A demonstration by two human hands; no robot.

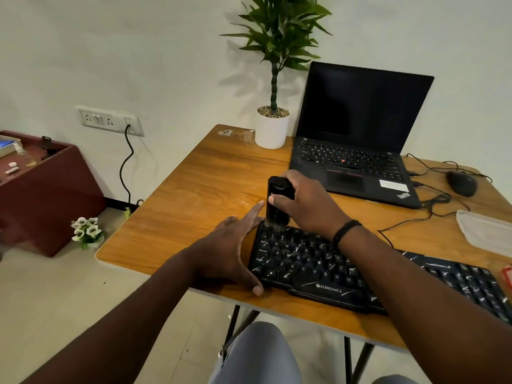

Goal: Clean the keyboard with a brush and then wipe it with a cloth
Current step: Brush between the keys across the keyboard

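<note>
Our right hand (302, 206) grips the brush (278, 202) upright at the keyboard (318, 270)'s far-left corner, its length running rightward, left hand (232, 245) flat, steadying

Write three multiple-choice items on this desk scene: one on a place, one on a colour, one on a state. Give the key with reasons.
1. Where do the brush bristles touch the keyboard?
A. far left corner
B. near right corner
C. space bar

2. What colour is the plant pot?
A. red
B. white
C. black

3. What state is the laptop in?
A. closed
B. open, screen lit
C. open, screen dark

Key: 1 A, the right hand holds the bristles at that corner while the left hand steadies the edge; 2 B, the pot is plain white; 3 C, lid up, display black.
</note>
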